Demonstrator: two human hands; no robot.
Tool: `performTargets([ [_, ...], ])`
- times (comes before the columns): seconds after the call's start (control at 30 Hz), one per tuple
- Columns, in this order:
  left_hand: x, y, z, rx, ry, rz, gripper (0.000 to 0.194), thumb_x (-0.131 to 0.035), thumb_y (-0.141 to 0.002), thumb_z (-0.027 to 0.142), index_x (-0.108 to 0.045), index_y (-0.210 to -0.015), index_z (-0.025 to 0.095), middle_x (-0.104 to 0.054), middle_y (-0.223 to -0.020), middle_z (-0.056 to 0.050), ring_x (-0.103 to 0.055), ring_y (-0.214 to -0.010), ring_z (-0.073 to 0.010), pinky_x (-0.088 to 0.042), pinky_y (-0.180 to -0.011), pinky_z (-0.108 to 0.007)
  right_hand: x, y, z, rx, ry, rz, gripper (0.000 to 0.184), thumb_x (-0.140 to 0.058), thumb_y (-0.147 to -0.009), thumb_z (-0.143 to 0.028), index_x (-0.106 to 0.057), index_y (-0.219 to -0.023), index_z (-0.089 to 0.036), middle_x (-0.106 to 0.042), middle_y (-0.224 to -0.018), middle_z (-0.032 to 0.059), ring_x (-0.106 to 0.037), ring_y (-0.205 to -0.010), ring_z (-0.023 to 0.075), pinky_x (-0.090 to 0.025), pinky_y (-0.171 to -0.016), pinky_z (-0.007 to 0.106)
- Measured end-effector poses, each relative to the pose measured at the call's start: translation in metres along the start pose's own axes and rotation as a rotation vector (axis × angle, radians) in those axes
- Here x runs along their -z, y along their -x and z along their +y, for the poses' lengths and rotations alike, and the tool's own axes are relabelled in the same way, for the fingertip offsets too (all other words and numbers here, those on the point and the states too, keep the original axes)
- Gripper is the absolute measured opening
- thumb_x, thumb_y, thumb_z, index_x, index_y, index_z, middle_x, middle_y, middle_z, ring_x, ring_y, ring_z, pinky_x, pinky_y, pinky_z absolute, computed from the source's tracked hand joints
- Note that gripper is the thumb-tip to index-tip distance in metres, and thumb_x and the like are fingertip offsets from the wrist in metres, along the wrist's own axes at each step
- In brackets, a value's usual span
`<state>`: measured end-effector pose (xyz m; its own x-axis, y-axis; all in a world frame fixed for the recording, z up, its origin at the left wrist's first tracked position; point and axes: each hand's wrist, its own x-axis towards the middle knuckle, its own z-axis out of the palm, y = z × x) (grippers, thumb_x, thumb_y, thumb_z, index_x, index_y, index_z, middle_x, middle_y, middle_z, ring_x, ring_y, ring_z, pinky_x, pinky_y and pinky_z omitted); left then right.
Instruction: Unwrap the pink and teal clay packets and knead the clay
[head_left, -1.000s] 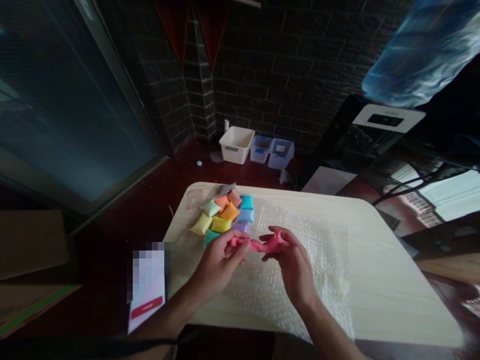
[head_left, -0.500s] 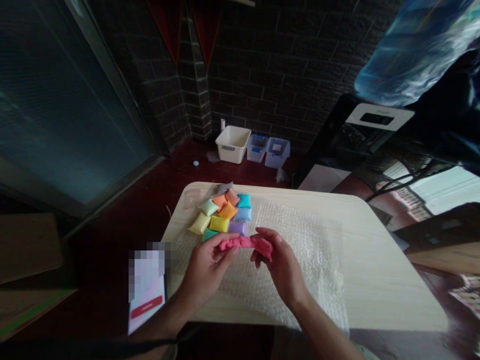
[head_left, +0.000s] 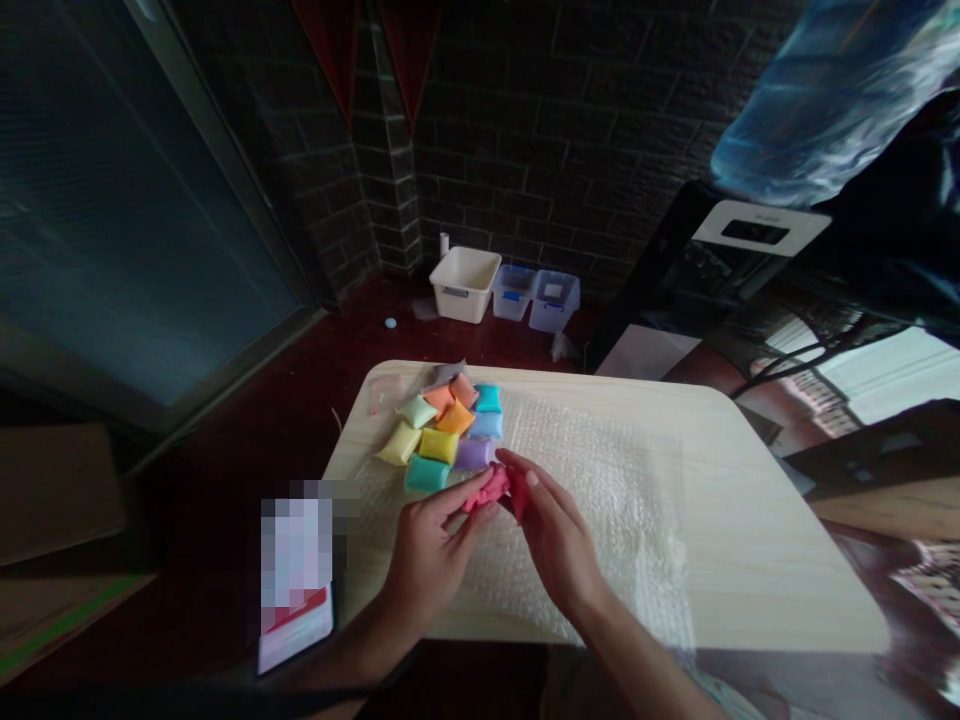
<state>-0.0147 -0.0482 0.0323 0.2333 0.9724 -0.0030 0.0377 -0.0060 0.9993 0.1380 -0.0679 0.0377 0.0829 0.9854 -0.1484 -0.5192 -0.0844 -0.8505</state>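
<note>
A lump of pinkish-red modelling clay (head_left: 495, 487) is bunched between my two hands, above the bubble wrap. My left hand (head_left: 431, 545) pinches its left part between thumb and fingers. Around the right part curl the fingers of my right hand (head_left: 559, 530), which partly hide it. Just beyond my hands lies a group of small soft packs in several colours. The purple pack (head_left: 474, 454) and the teal pack (head_left: 427, 473) are nearest to my left hand; a yellow pack (head_left: 439, 445) sits behind them.
Bubble wrap (head_left: 600, 500) covers the middle of the pale wooden table (head_left: 765, 520). A phone with a lit screen (head_left: 296, 590) is at the table's left edge. On the floor beyond stand a cream bin (head_left: 461, 300) and clear boxes (head_left: 553, 305). A water dispenser (head_left: 761, 230) stands at right.
The clay was stretched between my hands and is now folded into a shorter lump. My hands have come closer together, and the teal pack shows more fully.
</note>
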Motion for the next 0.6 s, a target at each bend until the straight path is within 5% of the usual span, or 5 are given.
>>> performTargets([
  [0.17, -0.008, 0.011, 0.002, -0.140, -0.055, -0.066, 0.046, -0.066, -0.096, 0.027, -0.063, -0.142, 0.032, -0.064, -0.145, -0.005, -0.060, -0.135, -0.0288, -0.047, -0.117, -0.042, -0.001, 0.009, 0.010, 0.027, 0.042, 0.007, 0.041, -0.071, -0.095, -0.044, -0.068, -0.134, -0.032, -0.063, -0.146, 0.0046, -0.052, -0.140, 0.0272, -0.032, -0.122, 0.049],
  [0.33, -0.009, 0.012, 0.005, -0.185, -0.055, -0.118, 0.052, -0.056, -0.102, 0.024, -0.050, -0.153, 0.033, -0.057, -0.152, -0.006, -0.054, -0.140, -0.0272, -0.043, -0.119, -0.042, -0.006, 0.008, 0.007, 0.108, 0.151, 0.022, 0.055, -0.085, -0.083, -0.033, -0.066, -0.135, -0.034, -0.064, -0.145, 0.0041, -0.058, -0.134, 0.0271, -0.041, -0.118, 0.044],
  [0.47, -0.005, 0.003, 0.008, -0.175, -0.085, -0.073, 0.050, -0.068, -0.095, 0.027, -0.060, -0.144, 0.035, -0.067, -0.142, -0.006, -0.063, -0.130, -0.0278, -0.049, -0.113, -0.041, -0.010, 0.007, 0.003, 0.107, 0.216, 0.034, 0.042, -0.081, -0.087, -0.036, -0.071, -0.127, -0.030, -0.072, -0.130, 0.0057, -0.066, -0.121, 0.0277, -0.051, -0.106, 0.042],
  [0.6, -0.002, -0.002, 0.016, -0.193, -0.094, 0.028, 0.034, -0.082, -0.082, 0.029, -0.079, -0.116, 0.034, -0.075, -0.122, -0.008, -0.066, -0.119, -0.0317, -0.052, -0.107, -0.045, -0.011, 0.008, 0.002, 0.062, 0.224, 0.007, 0.030, -0.078, -0.088, -0.040, -0.076, -0.114, -0.025, -0.078, -0.108, 0.0067, -0.072, -0.102, 0.0278, -0.059, -0.085, 0.039],
])
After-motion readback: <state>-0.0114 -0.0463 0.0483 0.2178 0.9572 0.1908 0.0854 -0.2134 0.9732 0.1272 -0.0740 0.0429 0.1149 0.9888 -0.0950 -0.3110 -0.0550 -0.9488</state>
